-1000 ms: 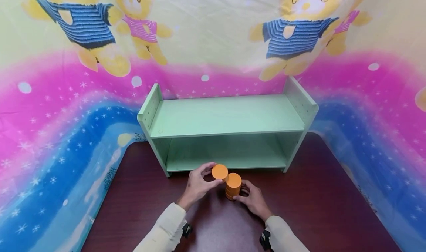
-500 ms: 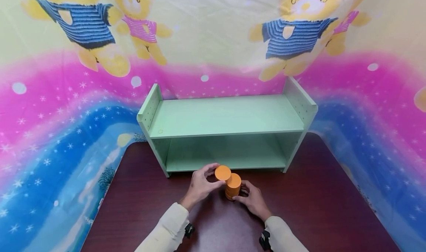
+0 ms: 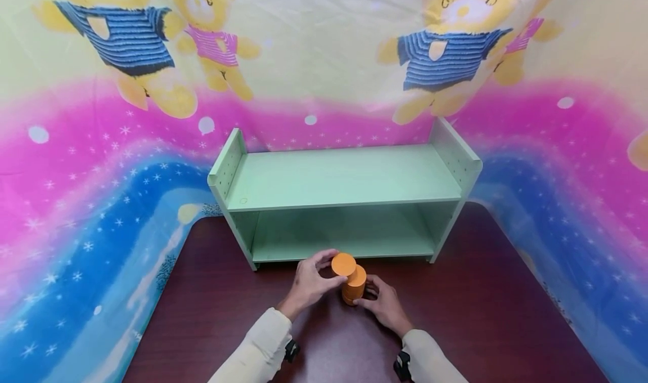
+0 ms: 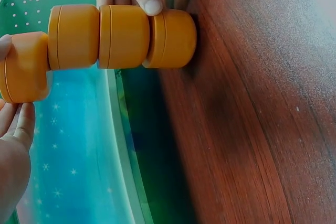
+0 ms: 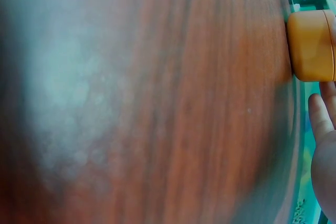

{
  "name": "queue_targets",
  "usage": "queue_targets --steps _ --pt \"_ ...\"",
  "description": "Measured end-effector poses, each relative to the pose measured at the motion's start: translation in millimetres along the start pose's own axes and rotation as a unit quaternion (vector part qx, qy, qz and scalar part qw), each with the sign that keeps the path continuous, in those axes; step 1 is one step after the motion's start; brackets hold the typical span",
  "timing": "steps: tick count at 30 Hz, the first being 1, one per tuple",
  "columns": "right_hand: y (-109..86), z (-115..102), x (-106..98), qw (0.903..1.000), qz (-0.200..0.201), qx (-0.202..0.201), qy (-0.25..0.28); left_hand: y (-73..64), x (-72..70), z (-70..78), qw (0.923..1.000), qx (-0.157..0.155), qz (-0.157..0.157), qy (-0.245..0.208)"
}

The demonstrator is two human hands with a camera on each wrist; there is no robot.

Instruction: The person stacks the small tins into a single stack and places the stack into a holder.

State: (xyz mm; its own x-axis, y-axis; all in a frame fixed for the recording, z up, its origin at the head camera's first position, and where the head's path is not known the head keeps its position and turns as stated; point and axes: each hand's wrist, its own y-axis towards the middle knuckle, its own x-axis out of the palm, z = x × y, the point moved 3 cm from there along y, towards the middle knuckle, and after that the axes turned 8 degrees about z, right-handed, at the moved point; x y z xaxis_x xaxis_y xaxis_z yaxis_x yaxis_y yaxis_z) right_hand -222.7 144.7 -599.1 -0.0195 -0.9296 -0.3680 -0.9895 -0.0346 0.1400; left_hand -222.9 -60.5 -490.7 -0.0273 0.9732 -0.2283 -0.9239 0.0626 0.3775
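Three orange round lidded jars (image 3: 356, 284) stand stacked upright on the dark table. My left hand (image 3: 310, 282) pinches a fourth jar of the same kind (image 3: 343, 264) between thumb and fingers. In the left wrist view this held jar (image 4: 25, 69) is right at the top of the stack, shifted to one side of the uppermost jar (image 4: 74, 38). My right hand (image 3: 386, 305) grips the stack low down, its thumb on the bottom jar (image 4: 176, 40). The right wrist view catches only the bottom jar (image 5: 311, 48) and part of that hand at its edge.
A pale green two-level shelf (image 3: 344, 178) stands just behind the hands, its lower front edge close to the jars. The reddish-brown table (image 3: 486, 315) extends to both sides. A printed cloth with bears (image 3: 314, 45) hangs around the back and sides.
My left hand has moved slightly right with its jar, which now overlaps more of the stack's top in the head view. The right hand and the stack have stayed put.
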Motion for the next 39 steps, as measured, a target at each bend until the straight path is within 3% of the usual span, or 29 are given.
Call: queue_targets --steps 6,14,39 --pt "-0.3 0.2 0.0 1.0000 -0.001 -0.002 0.003 1.5 3.3 -0.4 0.9999 0.000 -0.005 -0.014" --pt "-0.1 2.0 0.4 1.0000 -0.004 -0.005 0.004 1.2 6.9 1.7 0.9998 -0.003 -0.015 0.011" --pt "0.0 1.9 0.6 1.0000 -0.002 -0.003 0.009 1.6 17.6 2.8 0.9990 -0.010 -0.038 0.020"
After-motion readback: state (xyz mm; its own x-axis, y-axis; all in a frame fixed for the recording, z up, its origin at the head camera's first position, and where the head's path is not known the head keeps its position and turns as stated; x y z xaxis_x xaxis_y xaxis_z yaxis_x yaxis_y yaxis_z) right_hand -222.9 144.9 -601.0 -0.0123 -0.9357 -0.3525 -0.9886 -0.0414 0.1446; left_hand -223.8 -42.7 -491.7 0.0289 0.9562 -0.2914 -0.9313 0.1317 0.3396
